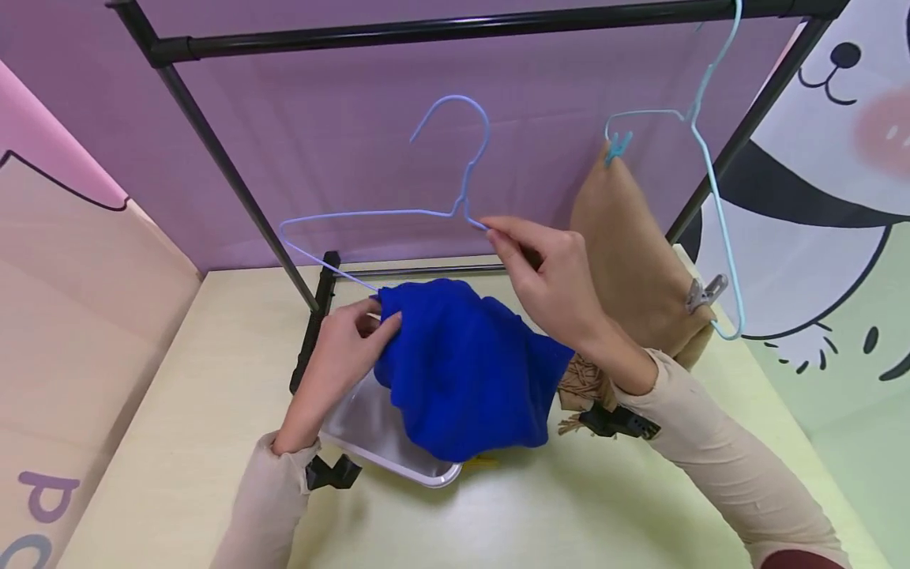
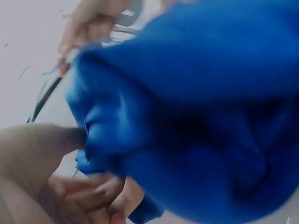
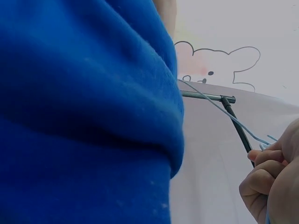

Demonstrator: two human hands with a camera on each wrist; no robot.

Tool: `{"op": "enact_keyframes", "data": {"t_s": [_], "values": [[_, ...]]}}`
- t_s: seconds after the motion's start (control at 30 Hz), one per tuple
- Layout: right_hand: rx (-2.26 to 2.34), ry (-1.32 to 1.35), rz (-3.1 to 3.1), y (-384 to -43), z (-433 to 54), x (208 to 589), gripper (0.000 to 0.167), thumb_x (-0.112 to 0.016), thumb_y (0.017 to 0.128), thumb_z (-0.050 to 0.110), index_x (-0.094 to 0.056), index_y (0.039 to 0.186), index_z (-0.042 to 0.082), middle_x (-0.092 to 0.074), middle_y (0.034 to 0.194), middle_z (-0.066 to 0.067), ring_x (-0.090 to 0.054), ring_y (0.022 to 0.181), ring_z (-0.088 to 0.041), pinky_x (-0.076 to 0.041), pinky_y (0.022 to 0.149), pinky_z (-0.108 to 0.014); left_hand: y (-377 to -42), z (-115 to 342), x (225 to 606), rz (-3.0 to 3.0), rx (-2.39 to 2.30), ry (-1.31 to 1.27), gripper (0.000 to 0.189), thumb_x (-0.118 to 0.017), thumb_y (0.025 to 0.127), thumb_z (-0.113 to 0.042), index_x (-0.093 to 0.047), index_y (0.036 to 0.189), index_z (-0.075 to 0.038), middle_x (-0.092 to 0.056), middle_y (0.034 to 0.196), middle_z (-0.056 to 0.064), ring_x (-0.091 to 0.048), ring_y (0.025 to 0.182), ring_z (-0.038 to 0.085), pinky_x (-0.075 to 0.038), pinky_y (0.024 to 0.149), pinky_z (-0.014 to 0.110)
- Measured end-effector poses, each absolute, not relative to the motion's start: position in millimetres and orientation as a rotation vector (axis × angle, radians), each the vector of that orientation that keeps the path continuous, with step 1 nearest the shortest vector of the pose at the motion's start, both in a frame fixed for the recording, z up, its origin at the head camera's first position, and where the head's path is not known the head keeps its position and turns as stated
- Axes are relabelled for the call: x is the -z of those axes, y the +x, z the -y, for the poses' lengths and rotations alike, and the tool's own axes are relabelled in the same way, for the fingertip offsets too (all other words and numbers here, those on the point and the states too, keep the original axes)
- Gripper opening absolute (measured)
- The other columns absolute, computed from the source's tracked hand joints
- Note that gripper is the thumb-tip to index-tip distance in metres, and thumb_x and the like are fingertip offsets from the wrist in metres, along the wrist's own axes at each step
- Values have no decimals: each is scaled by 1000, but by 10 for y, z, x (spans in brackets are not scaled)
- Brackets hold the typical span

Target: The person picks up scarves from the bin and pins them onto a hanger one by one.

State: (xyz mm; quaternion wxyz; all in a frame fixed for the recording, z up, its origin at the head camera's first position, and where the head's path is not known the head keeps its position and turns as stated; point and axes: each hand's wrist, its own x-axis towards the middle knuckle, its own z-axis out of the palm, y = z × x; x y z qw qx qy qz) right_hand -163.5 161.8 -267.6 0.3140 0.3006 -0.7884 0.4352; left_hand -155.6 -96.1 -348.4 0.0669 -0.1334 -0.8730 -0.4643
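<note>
A piece of blue cloth [image 1: 465,371] hangs bunched between the two hands, over the lower bar of a lavender hanger [image 1: 370,212]. My left hand [image 1: 348,340] pinches the cloth's left edge between thumb and fingers, where the hanger's lower bar runs in under it. In the left wrist view, blurred, the left thumb [image 2: 42,140] presses on the blue folds. My right hand [image 1: 550,276] pinches the hanger's right shoulder just below the hook, between thumb and index finger. The hanger's hook points up, free of the rack. The cloth hides the hanger's right end.
A black rack rail [image 1: 455,28] spans the top. On its right hangs a light-blue hanger [image 1: 721,205] with a brown fringed scarf [image 1: 626,245], held by a teal clip [image 1: 617,148] and a grey clip [image 1: 705,294]. A pale tray [image 1: 370,427] and a yellow item [image 1: 483,462] lie partly under the cloth.
</note>
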Motion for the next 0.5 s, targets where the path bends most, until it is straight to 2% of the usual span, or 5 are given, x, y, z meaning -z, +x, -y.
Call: {"op": "enact_keyframes", "data": {"t_s": [0.07,0.13,0.2,0.37,0.5], "values": [[-1129,785,2105,-1623,-1627,2683,19,-62,98,7,-74,111,2,-52,62,0,-39,48,-10,-31,48,-22,-1538,942,3514,2650,1291,-503,21,-64,98,-26,-68,87,-8,-65,69,0,-59,65,15,-46,61,29],[-1117,777,2129,-1614,-1637,2697,19,-61,98,7,-74,111,2,-51,62,1,-39,48,-10,-31,47,-22,-1496,923,3529,2604,1195,-582,29,-62,99,-22,-62,72,-11,-54,59,-3,-53,58,14,-41,54,28],[-1103,769,2154,-1611,-1644,2707,19,-61,99,8,-74,111,2,-52,62,1,-40,48,-10,-32,48,-22,-1447,897,3504,2502,1058,-617,36,-60,100,-18,-54,65,-12,-45,55,-3,-49,57,17,-38,56,30],[-1069,793,2210,-1612,-1650,2686,19,-60,99,10,-75,112,5,-53,64,3,-40,48,-10,-32,48,-23,-1376,814,3282,2189,885,-584,34,-52,102,-14,-45,69,-7,-40,63,5,-47,66,24,-34,64,35],[-1069,837,2217,-1613,-1642,2637,21,-59,100,10,-74,115,6,-52,63,3,-38,48,-10,-31,48,-24,-1427,806,3023,2079,1066,-569,29,-49,104,-17,-48,78,-4,-36,64,7,-40,56,20,-30,55,29]]}}
